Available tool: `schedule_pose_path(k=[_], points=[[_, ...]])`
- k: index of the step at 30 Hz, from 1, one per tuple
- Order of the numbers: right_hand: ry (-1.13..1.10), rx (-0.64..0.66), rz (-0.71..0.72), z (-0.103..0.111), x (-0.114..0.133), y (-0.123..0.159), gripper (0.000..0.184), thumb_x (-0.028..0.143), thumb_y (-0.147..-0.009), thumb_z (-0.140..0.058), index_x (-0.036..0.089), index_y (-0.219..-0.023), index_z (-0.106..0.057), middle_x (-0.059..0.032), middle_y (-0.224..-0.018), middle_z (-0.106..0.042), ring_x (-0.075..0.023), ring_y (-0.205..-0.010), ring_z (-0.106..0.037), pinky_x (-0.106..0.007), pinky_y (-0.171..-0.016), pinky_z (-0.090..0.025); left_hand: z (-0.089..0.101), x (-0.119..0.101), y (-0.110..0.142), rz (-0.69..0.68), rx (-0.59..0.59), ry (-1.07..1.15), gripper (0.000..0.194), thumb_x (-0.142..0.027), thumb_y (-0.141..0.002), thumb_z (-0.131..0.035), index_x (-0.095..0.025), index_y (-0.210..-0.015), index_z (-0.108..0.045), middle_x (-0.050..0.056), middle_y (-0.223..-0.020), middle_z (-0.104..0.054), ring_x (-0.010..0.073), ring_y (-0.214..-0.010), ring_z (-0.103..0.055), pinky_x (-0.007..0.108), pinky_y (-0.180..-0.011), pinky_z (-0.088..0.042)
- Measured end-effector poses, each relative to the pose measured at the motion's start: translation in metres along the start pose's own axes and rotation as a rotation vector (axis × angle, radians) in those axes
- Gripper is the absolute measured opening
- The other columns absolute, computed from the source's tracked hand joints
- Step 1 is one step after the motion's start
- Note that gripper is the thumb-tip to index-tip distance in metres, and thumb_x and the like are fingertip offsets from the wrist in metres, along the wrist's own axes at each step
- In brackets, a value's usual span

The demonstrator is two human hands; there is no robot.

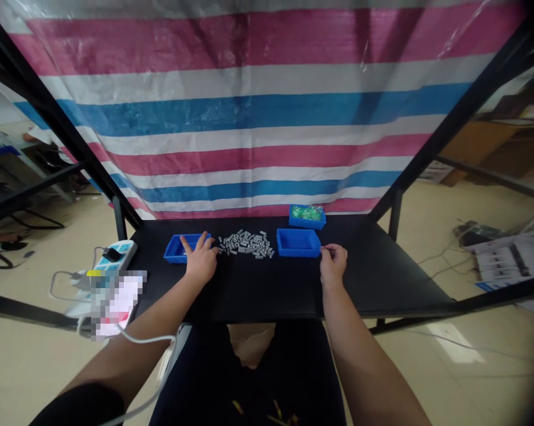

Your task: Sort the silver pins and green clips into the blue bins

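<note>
My left hand (201, 260) has its fingers spread, over the right end of a blue plastic bin (173, 251) at the left. Its fingertips reach the left edge of a loose pile of small grey metal cylinders (248, 244). A second blue bin (298, 244) stands to the right of the pile, and no parts show in it. Beside that bin's right front corner, my right hand (333, 263) is closed with its fingers curled. Whether it grips the corner or a small part is hidden.
Behind the second bin stands another blue bin (307, 223) with green items in it. At the black table's (258, 290) left edge are a power strip (122, 254) and a blurred-out device (120, 302) with a white cable. A striped sheet (249, 118) hangs behind, between black frame posts.
</note>
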State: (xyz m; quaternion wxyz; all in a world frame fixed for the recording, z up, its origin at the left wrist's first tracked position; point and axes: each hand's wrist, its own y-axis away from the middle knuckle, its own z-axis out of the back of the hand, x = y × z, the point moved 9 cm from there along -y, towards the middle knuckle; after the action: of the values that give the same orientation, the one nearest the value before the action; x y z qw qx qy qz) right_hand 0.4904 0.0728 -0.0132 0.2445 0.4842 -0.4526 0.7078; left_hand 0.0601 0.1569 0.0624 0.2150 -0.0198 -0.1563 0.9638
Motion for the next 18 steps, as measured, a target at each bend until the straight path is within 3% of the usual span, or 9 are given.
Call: schedule_pose_path(k=[7,15,18], points=[[-0.05,0.004,-0.012,-0.002,-0.004,-0.002,0.023,0.038,-0.072,-0.065,0.019,-0.085,-0.061,-0.0032,-0.1,-0.049,-0.0145,-0.074,-0.05,-0.032,-0.074,-0.046,-0.005,-0.007,-0.001,-0.07,0.047,0.037,0.039,-0.005,-0.087,-0.042,-0.026,-0.1,-0.072,0.009,-0.103,-0.074,0.0345,-0.139,-0.042,0.08,-0.103,0.022],[-0.064,-0.003,0.008,-0.002,-0.004,-0.002,0.02,0.035,-0.072,-0.066,0.019,-0.083,-0.061,-0.0017,-0.094,-0.05,-0.0141,-0.073,-0.05,-0.031,-0.074,-0.045,-0.014,-0.008,0.011,-0.069,0.04,0.043,0.043,-0.007,-0.091,-0.042,-0.029,-0.116,-0.069,0.01,-0.113,-0.072,0.0329,-0.142,-0.038,0.077,-0.106,0.021],[-0.049,0.002,0.003,-0.003,-0.004,-0.002,0.021,0.036,-0.072,-0.066,0.019,-0.083,-0.061,-0.0019,-0.094,-0.051,-0.0143,-0.074,-0.05,-0.031,-0.074,-0.045,-0.02,-0.004,0.007,-0.069,0.046,0.054,0.042,-0.008,-0.091,-0.042,-0.027,-0.116,-0.07,0.011,-0.116,-0.071,0.0323,-0.144,-0.036,0.075,-0.111,0.016]])
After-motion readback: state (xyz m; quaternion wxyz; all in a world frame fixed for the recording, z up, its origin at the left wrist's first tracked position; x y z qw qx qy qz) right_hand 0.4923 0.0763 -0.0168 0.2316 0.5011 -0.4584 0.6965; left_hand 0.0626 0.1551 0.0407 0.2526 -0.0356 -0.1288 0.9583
